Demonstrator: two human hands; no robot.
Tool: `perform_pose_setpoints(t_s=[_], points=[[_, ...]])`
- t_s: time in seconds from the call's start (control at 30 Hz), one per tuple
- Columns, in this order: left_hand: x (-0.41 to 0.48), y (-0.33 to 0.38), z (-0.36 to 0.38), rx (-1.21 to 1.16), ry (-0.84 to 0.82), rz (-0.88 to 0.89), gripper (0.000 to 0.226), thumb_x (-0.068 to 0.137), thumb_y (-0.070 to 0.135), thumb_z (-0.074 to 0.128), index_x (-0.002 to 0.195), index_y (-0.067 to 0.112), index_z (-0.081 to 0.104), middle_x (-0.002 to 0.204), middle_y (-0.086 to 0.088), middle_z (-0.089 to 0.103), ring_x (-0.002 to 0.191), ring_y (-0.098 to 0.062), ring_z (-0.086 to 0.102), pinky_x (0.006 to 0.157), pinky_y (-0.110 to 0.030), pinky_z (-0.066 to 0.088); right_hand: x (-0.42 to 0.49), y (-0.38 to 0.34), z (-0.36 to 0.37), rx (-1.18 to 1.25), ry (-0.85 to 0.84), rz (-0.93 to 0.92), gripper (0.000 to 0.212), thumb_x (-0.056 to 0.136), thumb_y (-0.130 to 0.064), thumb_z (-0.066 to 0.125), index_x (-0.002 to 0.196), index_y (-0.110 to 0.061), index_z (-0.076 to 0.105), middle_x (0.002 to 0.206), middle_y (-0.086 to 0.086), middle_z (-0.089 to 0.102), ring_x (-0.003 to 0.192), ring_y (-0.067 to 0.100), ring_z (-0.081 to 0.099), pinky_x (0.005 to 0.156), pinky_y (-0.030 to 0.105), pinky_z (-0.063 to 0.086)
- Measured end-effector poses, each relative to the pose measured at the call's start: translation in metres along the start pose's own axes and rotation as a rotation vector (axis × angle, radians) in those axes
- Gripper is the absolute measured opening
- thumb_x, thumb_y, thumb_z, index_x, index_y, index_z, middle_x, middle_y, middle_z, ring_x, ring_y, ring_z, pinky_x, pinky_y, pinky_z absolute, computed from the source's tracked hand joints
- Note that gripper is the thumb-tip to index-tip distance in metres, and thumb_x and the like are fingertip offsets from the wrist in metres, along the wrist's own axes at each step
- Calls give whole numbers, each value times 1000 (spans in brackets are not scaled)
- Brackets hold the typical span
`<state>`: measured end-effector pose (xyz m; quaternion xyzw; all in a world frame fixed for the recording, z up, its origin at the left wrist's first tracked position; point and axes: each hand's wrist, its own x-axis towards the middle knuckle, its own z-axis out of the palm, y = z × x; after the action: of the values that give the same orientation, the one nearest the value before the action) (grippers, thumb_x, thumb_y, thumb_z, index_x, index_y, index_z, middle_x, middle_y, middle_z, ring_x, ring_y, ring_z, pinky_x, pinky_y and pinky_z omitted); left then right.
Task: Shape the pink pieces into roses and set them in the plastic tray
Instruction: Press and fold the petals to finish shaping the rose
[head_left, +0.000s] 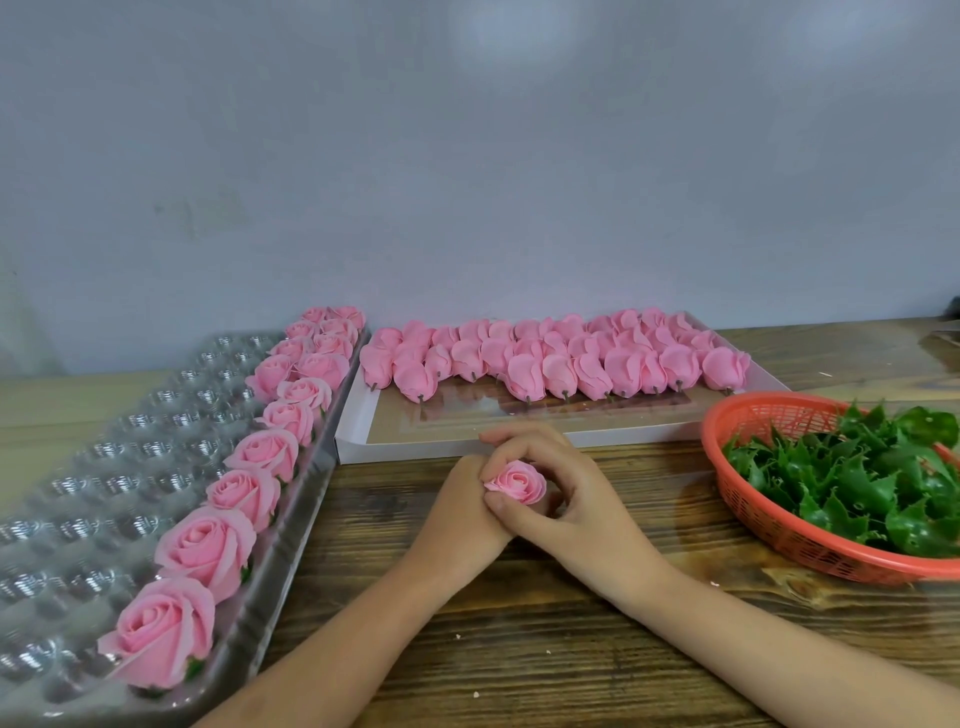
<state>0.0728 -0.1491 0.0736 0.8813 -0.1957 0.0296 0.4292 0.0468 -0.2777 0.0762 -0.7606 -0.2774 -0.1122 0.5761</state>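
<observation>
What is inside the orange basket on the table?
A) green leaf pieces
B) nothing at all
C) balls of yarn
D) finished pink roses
A: the orange basket, at the right on the table, is heaped with spiky green leaf pieces, and no pink shows among them.

rose (517, 482) pink | roses (208, 540) pink, green peeking beneath | tray (78, 519) clear, silvery glints | pieces (561, 358) pink, brown stubs | box (353, 447) white rim, brown floor | basket (753, 499) orange-red lattice | leaves (857, 483) glossy green | table (519, 649) streaky brown woodgrain | wall (467, 156) pale grey
</observation>
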Motion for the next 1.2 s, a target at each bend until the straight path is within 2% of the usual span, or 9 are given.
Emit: perform_pose_setpoints(t_s=[0.17,0.33,0.43,0.63,0.77,0.9,1.03,1.13,1.2], points=[[-1,0,1,-3,20,38,20,85,23,64,68,32,59,69,10,63,77,7,59,60,-5,41,0,-1,0,83,12,18,10,91,-18,64,91,-10,69,112,-7,64,126,10,53,103,26,41],[-1,0,0,-54,14,13,21,83,23,67,68,36,60,69,22,65,73,10,59,57,-2,40,1,0,0,37,26,9,3,92,-11,68,91,-13,71,114,-9,63,125,12,54,104,31,42],[0,-2,1,-7,3,-16,25,85,20,65,66,34,57,65,10,61,69,14,56,57,0,38,0,0,1,-19,39,-22,7,89,-10,71,92,-16,70,114,-12,63,123,12,55,103,25,41],[0,1,-1,11,-16,10,25,86,20,64,65,31,57,63,11,58,69,10,56,58,-5,41,1,0,1,12,21,-1,16,82,-11,75,95,-15,68,115,-13,63,121,14,57,101,26,43],[-2,3,-2,-55,-7,23,21,85,22,67,74,39,60,75,17,66,82,10,58,63,-1,41,1,0,-1,109,18,38,8,89,-11,71,94,-17,69,117,-13,62,119,16,59,102,31,44],[-2,2,-1,-55,-6,12,18,84,21,68,73,34,61,71,15,65,76,12,58,59,-1,40,1,2,-1,60,-1,32,6,90,-8,69,91,-14,69,115,-7,63,127,13,53,105,32,42],[-3,4,-3,-70,8,-14,20,85,18,66,69,29,63,65,11,63,71,6,60,56,-6,43,1,3,1,14,-4,39,16,86,-7,74,97,-16,68,112,-6,65,127,9,53,105,31,42],[-5,9,-5,-122,11,39,21,84,13,66,71,29,68,77,15,68,76,1,62,61,-7,45,1,2,0,71,36,36,31,84,-14,77,112,-22,65,121,-10,63,122,12,57,103,31,45],[-6,9,-6,-108,22,49,23,85,16,68,70,33,66,80,20,67,79,4,62,64,-5,43,1,1,-1,86,72,15,29,85,-22,76,112,-21,68,125,-10,62,125,14,56,104,35,45]])
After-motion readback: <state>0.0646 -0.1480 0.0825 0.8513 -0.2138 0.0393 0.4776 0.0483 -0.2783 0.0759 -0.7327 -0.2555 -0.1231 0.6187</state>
